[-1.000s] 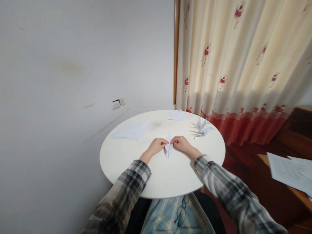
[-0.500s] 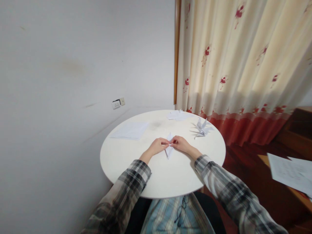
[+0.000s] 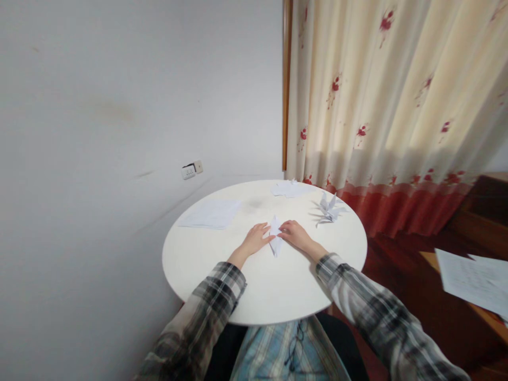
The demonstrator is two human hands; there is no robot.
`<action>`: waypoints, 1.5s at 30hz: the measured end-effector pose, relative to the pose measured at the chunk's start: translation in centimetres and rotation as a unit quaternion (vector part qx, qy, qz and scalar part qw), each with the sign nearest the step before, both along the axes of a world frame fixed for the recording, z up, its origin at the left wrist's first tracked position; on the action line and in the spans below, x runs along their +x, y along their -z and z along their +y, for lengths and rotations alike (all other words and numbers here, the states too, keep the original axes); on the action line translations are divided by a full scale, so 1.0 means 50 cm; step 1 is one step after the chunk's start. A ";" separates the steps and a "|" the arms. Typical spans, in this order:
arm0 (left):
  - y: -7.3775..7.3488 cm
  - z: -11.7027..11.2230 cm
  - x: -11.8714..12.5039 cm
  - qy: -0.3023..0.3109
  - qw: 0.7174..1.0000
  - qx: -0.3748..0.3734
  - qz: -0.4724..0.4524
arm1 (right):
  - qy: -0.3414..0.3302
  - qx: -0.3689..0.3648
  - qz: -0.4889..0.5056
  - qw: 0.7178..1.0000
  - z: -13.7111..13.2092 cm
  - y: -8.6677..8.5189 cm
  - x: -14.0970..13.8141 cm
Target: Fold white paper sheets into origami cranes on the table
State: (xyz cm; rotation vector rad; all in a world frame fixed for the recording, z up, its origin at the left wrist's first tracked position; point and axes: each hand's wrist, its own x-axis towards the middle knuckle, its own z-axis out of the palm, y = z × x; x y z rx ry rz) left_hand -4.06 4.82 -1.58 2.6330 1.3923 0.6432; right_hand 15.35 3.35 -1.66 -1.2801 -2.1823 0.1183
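A small folded white paper piece (image 3: 275,237), narrow and pointed at both ends, lies in the middle of the round white table (image 3: 206,264). My left hand (image 3: 254,238) rests flat beside it with fingers stretched out, the fingertips touching its left edge. My right hand (image 3: 292,234) presses down on its right edge with fingers together. Both sleeves are plaid.
A finished paper crane (image 3: 329,209) stands at the table's right back. A stack of white sheets (image 3: 211,212) lies at the left back, more folded paper (image 3: 289,188) at the far edge. Curtain (image 3: 397,106) behind; a wooden desk with papers (image 3: 472,283) on the right.
My left hand has gone from pinching the paper to lying flat with fingers extended. The paper now lies pressed down on the table between both hands.
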 end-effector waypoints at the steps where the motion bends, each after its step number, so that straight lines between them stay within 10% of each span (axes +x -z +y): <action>1: 0.000 0.000 0.000 0.008 1.000 -0.004 -0.005 | -0.009 0.001 0.005 1.000 0.002 0.002 0.000; 23: 0.005 0.008 -0.002 0.038 0.994 -0.055 -0.091 | -0.028 -0.024 0.034 0.999 0.009 0.011 0.000; 36: 0.000 -0.002 -0.002 0.090 0.975 -0.076 -0.190 | -0.114 -0.068 0.221 0.966 -0.006 0.005 -0.009; 45: -0.001 -0.002 0.001 0.042 0.976 -0.072 -0.203 | -0.057 -0.114 0.360 0.924 0.001 0.005 -0.017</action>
